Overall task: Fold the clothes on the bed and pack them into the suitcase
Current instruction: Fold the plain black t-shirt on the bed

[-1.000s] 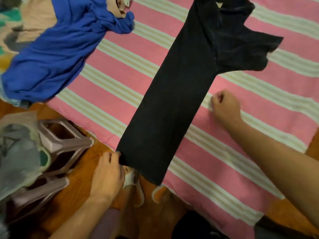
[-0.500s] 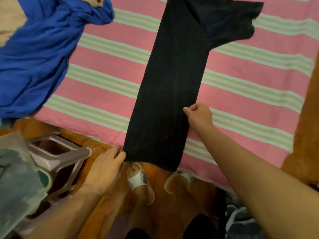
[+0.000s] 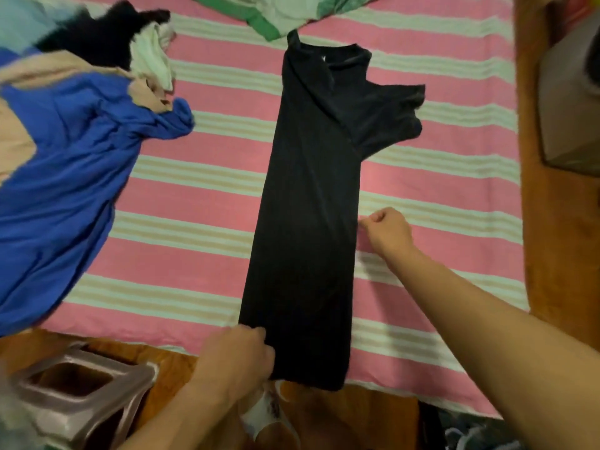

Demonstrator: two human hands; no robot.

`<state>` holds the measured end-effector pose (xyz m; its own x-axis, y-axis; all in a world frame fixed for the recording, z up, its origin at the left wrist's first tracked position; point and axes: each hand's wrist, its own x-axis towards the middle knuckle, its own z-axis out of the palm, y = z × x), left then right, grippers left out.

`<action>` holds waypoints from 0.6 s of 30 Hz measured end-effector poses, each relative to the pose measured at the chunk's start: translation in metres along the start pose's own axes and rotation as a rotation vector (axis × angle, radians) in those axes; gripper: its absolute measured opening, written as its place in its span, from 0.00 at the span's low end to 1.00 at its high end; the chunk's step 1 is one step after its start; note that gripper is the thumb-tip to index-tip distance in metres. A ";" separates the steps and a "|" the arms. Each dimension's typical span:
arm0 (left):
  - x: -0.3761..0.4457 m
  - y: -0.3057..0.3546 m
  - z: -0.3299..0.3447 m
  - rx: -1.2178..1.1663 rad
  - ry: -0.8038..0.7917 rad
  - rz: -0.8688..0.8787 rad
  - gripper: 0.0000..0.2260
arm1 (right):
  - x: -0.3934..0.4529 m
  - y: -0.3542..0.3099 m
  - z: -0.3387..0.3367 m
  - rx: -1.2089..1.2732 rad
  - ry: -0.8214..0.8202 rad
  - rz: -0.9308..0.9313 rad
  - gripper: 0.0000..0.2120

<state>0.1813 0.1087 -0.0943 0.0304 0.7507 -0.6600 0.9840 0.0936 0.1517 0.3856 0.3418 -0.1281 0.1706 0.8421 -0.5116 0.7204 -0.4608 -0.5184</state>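
Black shirt (image 3: 308,222) lies flat along the striped bed (image 3: 194,203), one side folded in. Left hand (image 3: 237,358) pinches its hem corner; right hand (image 3: 386,232) is curled beside the edge, holding nothing. Cloth looks soft, light; better to grip at corners.

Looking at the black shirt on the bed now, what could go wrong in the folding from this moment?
1. One sleeve sticks out sideways, so the fold may end lopsided.
2. The black shirt hem hangs past the bed edge at the left hand; it could slide off.
3. The right hand is beside the shirt, probably not gripping it.
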 end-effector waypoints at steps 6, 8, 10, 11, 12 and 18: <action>0.112 0.006 -0.053 -0.177 0.499 0.143 0.10 | 0.128 -0.052 -0.073 -0.010 0.237 -0.078 0.23; 0.143 0.003 -0.054 -0.187 0.457 0.122 0.21 | 0.168 -0.066 -0.087 -0.003 0.245 -0.003 0.28; 0.162 0.000 -0.051 -0.126 0.436 0.115 0.27 | 0.197 -0.079 -0.093 0.079 0.190 0.116 0.29; 0.168 -0.001 -0.050 -0.111 0.419 0.125 0.28 | 0.207 -0.084 -0.092 0.136 0.157 0.161 0.28; 0.169 0.000 -0.054 -0.097 0.389 0.121 0.29 | 0.215 -0.089 -0.090 0.205 0.127 0.173 0.28; 0.225 -0.016 -0.171 -0.153 0.382 0.205 0.18 | 0.247 -0.090 -0.073 0.450 0.023 0.237 0.22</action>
<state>0.1422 0.3877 -0.1190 0.1263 0.9484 -0.2907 0.9262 -0.0079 0.3769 0.4122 0.6122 -0.1578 0.3127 0.7037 -0.6380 0.2996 -0.7104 -0.6368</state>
